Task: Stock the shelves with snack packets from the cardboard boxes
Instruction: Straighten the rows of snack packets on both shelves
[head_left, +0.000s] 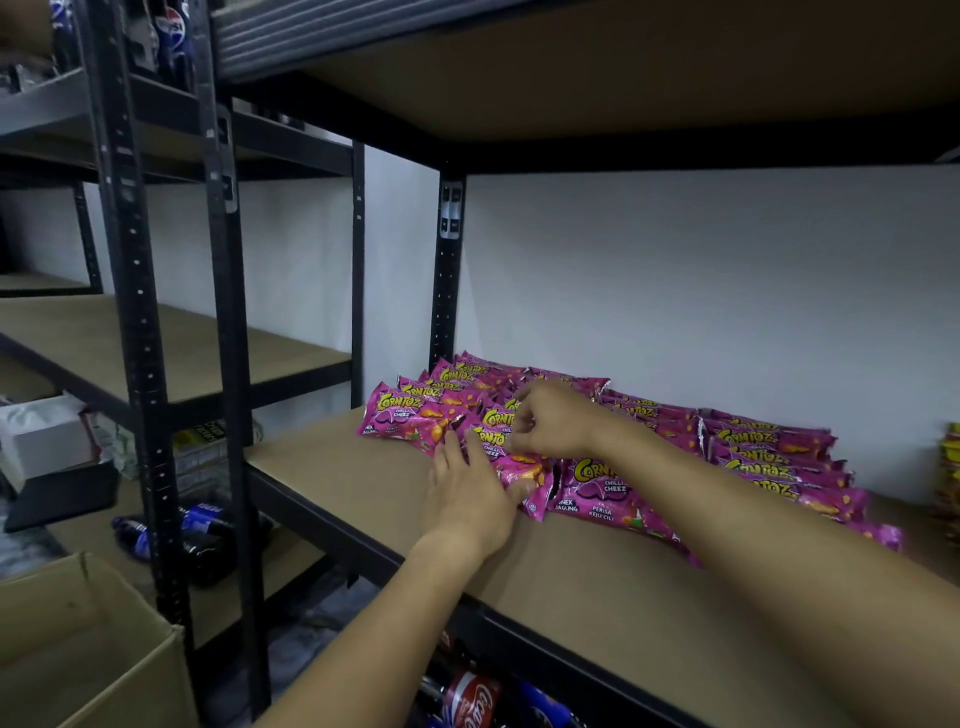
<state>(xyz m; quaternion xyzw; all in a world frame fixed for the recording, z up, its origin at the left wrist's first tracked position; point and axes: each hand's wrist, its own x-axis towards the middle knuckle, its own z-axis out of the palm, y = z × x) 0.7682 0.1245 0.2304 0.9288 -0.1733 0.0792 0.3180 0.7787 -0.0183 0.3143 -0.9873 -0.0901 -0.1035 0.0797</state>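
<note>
Dark metal racking fills the storeroom, and the brown shelf (597, 587) at chest height carries rows of pink snack packets (597, 488) lying overlapped from the back wall towards the front edge. The left hand (467, 499) lies flat, fingers straight, pressing down on the front packet. The right hand (550, 421) has its fingers curled, pinching the edge of a packet in the pile just behind. The risk from here looks like slippage: glossy bags stacked like tiles could slide forward if the left hand lifts too soon, and the front ones sit near enough to the edge to drop. A hard tug from the right hand could drag the neighbours askew. The cardboard box (88, 649) waits on the floor, lower left.
</note>
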